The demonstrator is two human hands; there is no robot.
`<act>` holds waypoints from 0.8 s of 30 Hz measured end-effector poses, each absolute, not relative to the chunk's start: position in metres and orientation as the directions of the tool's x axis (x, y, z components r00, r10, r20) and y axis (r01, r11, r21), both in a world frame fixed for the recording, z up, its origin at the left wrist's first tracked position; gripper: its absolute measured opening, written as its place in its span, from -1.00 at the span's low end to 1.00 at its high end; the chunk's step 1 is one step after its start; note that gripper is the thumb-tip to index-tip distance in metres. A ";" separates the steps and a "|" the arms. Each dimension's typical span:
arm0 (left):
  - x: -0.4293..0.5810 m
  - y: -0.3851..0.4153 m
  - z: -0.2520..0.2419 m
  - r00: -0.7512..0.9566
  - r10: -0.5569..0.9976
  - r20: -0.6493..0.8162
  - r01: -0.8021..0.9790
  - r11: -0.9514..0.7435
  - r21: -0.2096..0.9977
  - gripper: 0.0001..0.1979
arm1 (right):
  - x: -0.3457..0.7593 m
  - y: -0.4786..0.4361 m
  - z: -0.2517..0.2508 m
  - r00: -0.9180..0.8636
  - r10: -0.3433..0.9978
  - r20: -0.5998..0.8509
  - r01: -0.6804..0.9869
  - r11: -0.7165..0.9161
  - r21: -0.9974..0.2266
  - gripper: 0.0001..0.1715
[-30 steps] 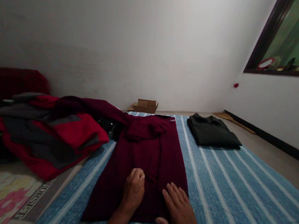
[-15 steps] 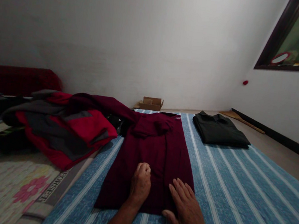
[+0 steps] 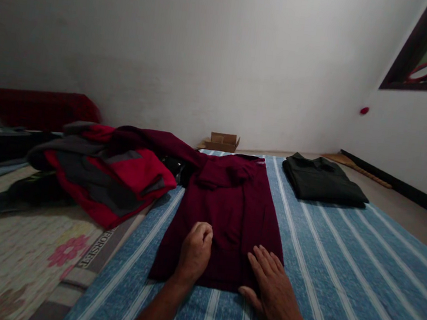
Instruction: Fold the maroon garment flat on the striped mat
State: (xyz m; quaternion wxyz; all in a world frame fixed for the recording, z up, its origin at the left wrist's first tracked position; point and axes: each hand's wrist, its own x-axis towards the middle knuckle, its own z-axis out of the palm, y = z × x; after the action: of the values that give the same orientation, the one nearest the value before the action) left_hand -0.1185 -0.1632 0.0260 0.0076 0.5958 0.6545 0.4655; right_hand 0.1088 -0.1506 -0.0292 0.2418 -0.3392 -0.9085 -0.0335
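Observation:
A maroon long-sleeved top (image 3: 226,213) lies flat on the striped bed sheet, its hem toward me. One sleeve is folded in across the upper body; the other (image 3: 161,140) stretches left over a red and grey jacket (image 3: 133,176). My left hand (image 3: 196,251) is curled into a fist over the lower left part of the top, with no fabric pulled up in it. On the lower right edge, my right hand (image 3: 273,289) lies flat with fingers stretched out, its thumb near the hem.
A folded dark garment (image 3: 323,181) sits at the back right on the blue-striped sheet (image 3: 327,246). A small open cardboard box (image 3: 221,141) stands by the wall. More dark clothes (image 3: 34,190) are heaped left on a flowered mat (image 3: 32,241).
The view has shifted a little. My left fist has slid slightly left and nearer to the top's left side; my right hand stays flat on the right edge.

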 end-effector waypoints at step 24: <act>-0.075 -0.196 0.029 0.336 0.936 0.102 0.897 -0.351 0.269 -0.89 | 0.105 -0.149 -0.031 -0.634 0.586 0.505 0.652 0.756 -0.059 -0.40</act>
State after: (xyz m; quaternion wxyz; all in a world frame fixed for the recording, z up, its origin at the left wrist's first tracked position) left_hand -0.0754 -0.1957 0.0290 0.0823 0.8132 0.5636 0.1196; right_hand 0.1049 -0.1493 -0.0306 0.2557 -0.3431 -0.9015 -0.0646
